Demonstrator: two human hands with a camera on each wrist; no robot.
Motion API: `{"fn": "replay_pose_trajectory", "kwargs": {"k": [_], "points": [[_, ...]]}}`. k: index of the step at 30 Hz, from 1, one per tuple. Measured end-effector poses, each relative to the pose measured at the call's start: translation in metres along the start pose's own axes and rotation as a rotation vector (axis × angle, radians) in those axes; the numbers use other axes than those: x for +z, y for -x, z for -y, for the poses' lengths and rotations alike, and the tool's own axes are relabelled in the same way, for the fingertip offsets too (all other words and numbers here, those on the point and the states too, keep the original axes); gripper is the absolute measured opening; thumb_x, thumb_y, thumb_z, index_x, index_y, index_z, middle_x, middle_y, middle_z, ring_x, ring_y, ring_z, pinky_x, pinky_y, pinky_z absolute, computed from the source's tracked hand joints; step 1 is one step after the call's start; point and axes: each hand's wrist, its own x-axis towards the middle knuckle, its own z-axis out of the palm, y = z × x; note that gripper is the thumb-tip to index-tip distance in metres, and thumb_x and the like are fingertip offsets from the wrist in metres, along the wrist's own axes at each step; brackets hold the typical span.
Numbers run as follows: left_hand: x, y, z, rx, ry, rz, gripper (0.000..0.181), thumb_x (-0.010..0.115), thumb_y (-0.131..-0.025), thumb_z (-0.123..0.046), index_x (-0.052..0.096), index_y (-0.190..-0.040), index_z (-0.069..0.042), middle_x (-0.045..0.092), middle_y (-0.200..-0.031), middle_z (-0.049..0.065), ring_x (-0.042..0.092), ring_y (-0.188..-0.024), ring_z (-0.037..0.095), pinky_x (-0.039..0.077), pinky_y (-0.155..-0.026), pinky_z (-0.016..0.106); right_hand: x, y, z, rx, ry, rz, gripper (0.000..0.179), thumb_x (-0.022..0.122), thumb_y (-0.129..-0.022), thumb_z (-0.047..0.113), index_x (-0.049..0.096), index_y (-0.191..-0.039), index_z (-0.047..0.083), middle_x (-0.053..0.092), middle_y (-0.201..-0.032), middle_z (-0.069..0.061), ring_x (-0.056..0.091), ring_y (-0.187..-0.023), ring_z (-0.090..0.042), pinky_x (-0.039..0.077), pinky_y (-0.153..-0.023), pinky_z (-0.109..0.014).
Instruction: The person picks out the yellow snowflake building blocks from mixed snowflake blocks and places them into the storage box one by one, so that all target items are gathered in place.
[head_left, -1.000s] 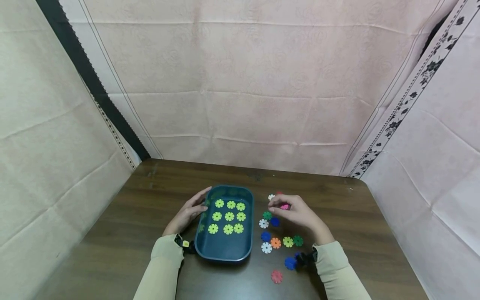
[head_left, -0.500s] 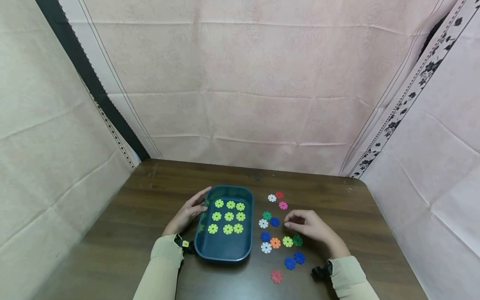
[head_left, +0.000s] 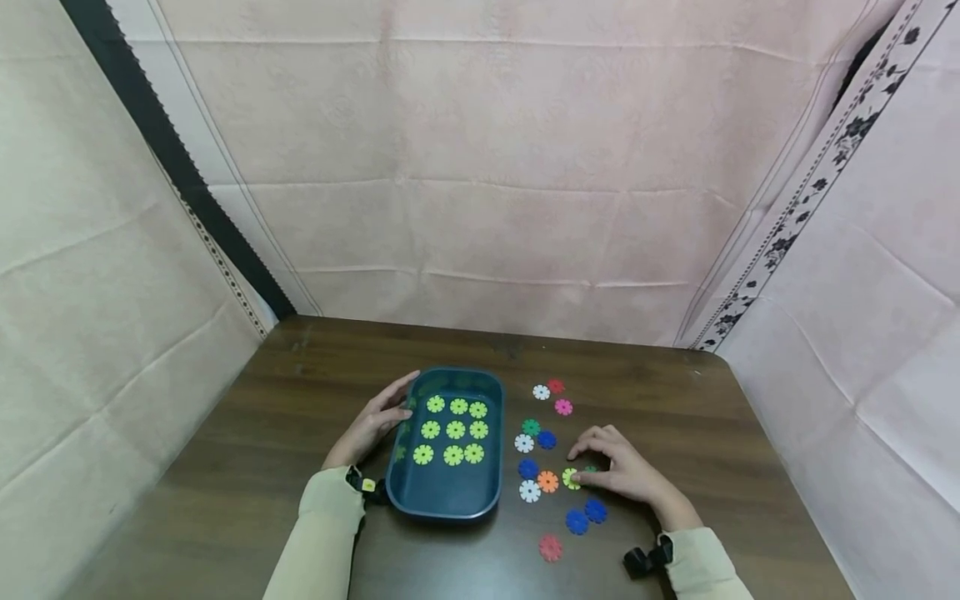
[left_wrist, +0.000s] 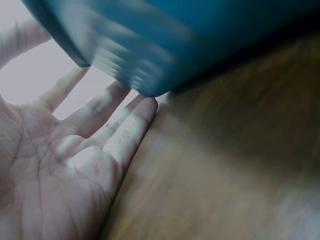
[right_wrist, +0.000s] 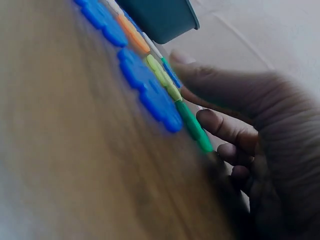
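Observation:
My left hand (head_left: 367, 429) is at the left side of a dark teal tray (head_left: 442, 493). Its fairly straight fingers touch the tray's outer wall, and the thumb lies at the rim. Rows of yellow-green flower-shaped discs (head_left: 455, 430) lie flat inside. My right hand (head_left: 626, 471) hovers low over the loose discs, fingers bent and apart from the thumb. In the head view the thumb tip overlaps a yellow-green flower disc (head_left: 570, 478), and the hand mostly covers a green disc (right_wrist: 192, 126) beside it. No disc shows between the right fingers.
More flower discs lie right of the tray: an orange one (head_left: 548, 482), blue ones (head_left: 577, 522), white ones (head_left: 524, 443), a pink one (head_left: 563, 407) and red ones (head_left: 551, 547). Cloth hangings (head_left: 480, 167) enclose the wooden table (head_left: 240, 467) at the back and sides.
My right hand has moved away from the pink disc, toward me and rightward, to the loose yellow-green and green discs. The left hand stays at the tray.

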Motion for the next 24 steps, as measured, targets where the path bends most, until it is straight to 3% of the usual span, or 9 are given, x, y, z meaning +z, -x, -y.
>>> {"fn": "replay_pose_trajectory", "kwargs": {"k": [12,24], "points": [[-0.003,-0.0038,-0.0055,0.046,0.022,0.026,0.062,0.053,-0.101,-0.01,0.036,-0.157,-0.031,0.038,-0.156,0.01,0.038,-0.141,0.038,0.033,-0.11,0.06,-0.0048,-0.006,-0.0003,-0.005,0.039,-0.01,0.018,0.081,-0.087,0.027,0.072,-0.102,0.029,0.063,-0.109,0.009,0.046,-0.101,-0.012,0.042,-0.082,-0.035],[-0.0016,-0.0008,0.0003,0.01,0.018,0.012,0.062,0.053,-0.101,-0.009,0.037,-0.156,-0.033,0.038,-0.156,0.009,0.037,-0.141,0.037,0.031,-0.111,0.061,-0.002,-0.0021,0.0032,0.046,0.031,0.021,0.025,0.083,-0.084,0.033,0.07,-0.104,0.029,0.063,-0.111,0.011,0.046,-0.102,-0.012,0.041,-0.085,-0.037]]}}
